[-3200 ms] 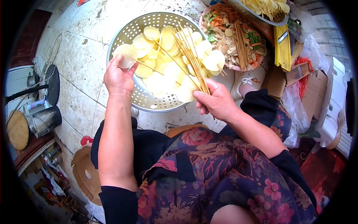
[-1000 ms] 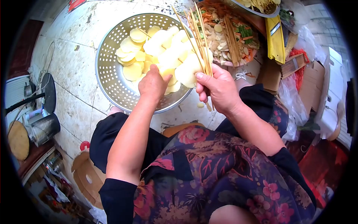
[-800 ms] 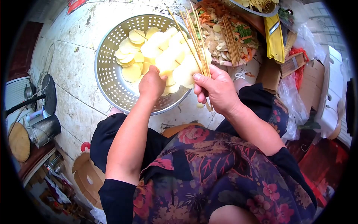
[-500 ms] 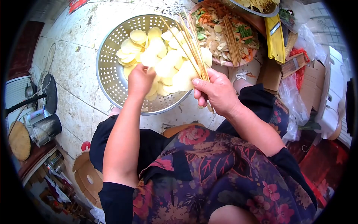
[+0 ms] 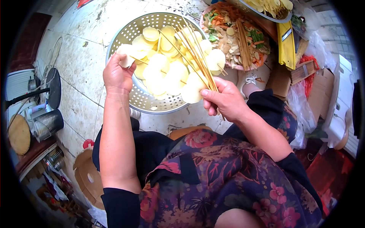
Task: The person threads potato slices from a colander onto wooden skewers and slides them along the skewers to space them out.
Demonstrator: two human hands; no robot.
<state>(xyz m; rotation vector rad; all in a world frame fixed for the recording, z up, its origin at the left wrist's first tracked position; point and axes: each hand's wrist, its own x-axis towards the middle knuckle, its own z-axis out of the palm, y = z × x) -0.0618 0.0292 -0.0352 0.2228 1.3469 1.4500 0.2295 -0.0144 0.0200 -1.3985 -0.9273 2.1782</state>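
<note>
A metal colander (image 5: 152,107) with round holes holds many pale yellow potato slices (image 5: 151,34). Over its left rim, my left hand (image 5: 118,74) pinches a pale slice (image 5: 126,55) at the end of a thin stick. Several more slices (image 5: 176,78) are threaded on sticks across the middle of the colander. My right hand (image 5: 224,97) is closed round a bundle of thin wooden sticks (image 5: 203,66), which fan out up and to the left over the colander. Some slices hang close beside this bundle.
A pink-rimmed tray (image 5: 228,65) of cut vegetables with sticks on it lies beyond my right hand. Behind it is another metal bowl (image 5: 279,19) of slices. A yellow slicer (image 5: 286,45) and cardboard (image 5: 279,81) stand to the right. A black pan (image 5: 54,89) is at the left.
My left hand has moved left from over the slices to the colander's left rim, with a slice now visible in its fingers. The colander appears slightly farther right in view.
</note>
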